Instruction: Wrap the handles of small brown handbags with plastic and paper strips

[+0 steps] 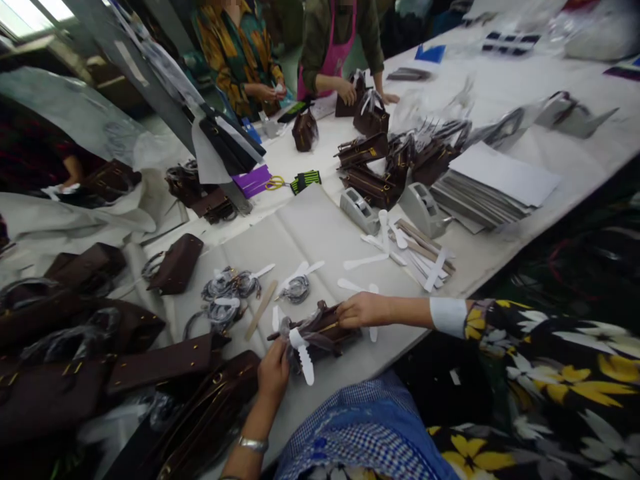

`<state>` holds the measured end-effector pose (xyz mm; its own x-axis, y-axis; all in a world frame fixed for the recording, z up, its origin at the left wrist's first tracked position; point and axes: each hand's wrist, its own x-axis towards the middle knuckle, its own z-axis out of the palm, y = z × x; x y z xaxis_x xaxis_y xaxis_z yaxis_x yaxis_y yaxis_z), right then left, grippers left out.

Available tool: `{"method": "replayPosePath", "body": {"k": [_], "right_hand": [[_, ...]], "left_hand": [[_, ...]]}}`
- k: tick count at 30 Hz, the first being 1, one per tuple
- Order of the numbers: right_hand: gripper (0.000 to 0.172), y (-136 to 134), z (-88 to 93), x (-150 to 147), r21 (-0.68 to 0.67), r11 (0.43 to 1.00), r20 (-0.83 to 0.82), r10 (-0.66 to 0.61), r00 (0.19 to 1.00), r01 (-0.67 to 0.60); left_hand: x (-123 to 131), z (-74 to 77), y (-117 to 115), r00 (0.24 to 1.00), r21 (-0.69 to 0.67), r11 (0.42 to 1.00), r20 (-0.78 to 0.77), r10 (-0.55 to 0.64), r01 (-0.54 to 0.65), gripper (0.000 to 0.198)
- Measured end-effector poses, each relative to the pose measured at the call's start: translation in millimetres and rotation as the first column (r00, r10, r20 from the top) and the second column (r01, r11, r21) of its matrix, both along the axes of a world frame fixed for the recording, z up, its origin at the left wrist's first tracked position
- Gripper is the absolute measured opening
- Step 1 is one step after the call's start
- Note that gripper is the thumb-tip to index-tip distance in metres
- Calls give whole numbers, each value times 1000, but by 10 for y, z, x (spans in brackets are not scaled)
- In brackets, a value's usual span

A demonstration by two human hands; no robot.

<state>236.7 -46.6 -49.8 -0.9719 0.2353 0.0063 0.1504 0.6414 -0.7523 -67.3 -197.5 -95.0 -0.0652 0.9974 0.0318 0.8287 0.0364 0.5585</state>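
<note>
A small brown handbag (325, 330) wrapped in clear plastic lies on a grey sheet (310, 233) near the table's front edge. My left hand (273, 370) grips its left end, where a white paper strip (303, 357) sticks out. My right hand (361, 310) is closed on the bag's right end. Loose white strips (360, 261) and coiled wrapped straps (227, 285) lie just beyond the bag.
Brown bags (70, 373) pile up at the left. Two grey tape dispensers (359, 209), a stack of grey sheets (490, 187) and more bags (385, 167) stand beyond. Two other people (330, 47) work at the far side.
</note>
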Motion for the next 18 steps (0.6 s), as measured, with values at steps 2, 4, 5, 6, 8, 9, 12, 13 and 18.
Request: {"method": "replayPosePath", "body": {"k": [2,4,5,6,8,9,12,13,18], "right_hand": [[37,-16,-30,252,-52,994,16,-92,996,93],[35,-66,-141,409,-41,986,-59,-163,985,161],[33,-100,-222,446,-17,983,-113,-182,977,181],[32,-139,-311,459,18,979,-160,-196,968,201],[32,-233,-489,439,112,965,-207,-211,955,237],[32,-288,-567,423,160,953,-215,-220,951,257],[30,-452,-708,448,251,912,-218,-273,937,324],[31,-488,-721,499,264,902,-208,-294,933,343],[37,-300,-605,1123,305,564,-80,-788,611,767]], "left_hand": [[5,-1,-5,1000,-7,1000,-19,-9,9,39],[9,-7,-12,999,-10,1000,-27,-22,22,37],[11,-12,-14,999,-7,1000,-30,-23,22,37],[11,-19,-16,999,-3,1000,-32,-19,19,37],[6,-40,-17,999,8,1000,-35,-10,10,36],[0,-54,-16,999,16,1000,-35,-4,4,36],[-35,-92,0,1000,27,1000,-18,4,-4,35],[-52,-96,12,1000,27,1000,-1,3,-3,35],[-157,59,126,983,-85,995,175,60,-45,41]]}}
